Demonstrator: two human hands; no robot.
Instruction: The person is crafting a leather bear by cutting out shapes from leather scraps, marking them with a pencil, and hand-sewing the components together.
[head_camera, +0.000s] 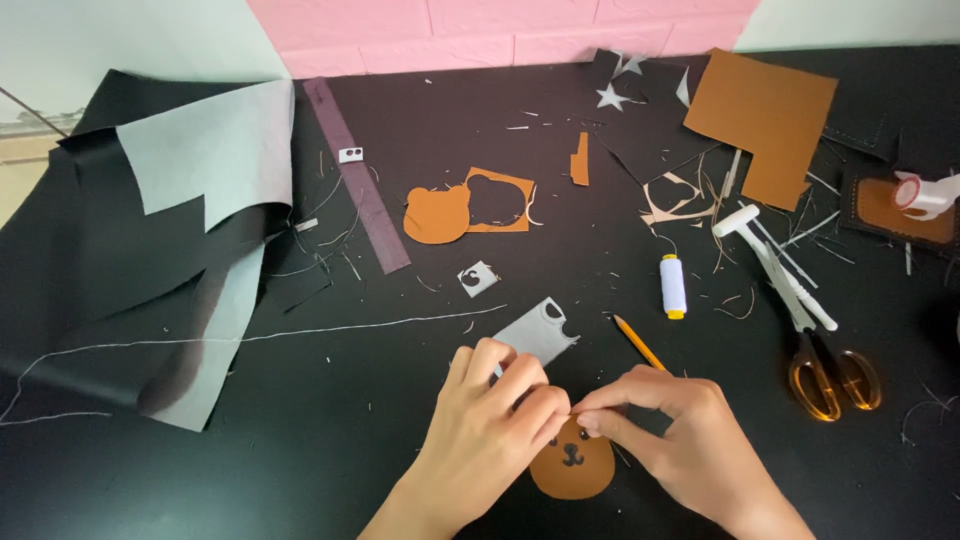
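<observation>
Pinching the top edge of a brown bear face cutout (571, 468) on the desk (300, 480): left hand (490, 420) and right hand (680, 430), fingertips closed, meeting above it. Cutout lies just below both hands, equally near. Pencil (638, 343) behind right hand.

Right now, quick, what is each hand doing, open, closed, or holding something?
Left hand: closed, fingers pinching the top edge of the brown bear-face cutout.
Right hand: closed, fingers pinching the same cutout at its top.
</observation>
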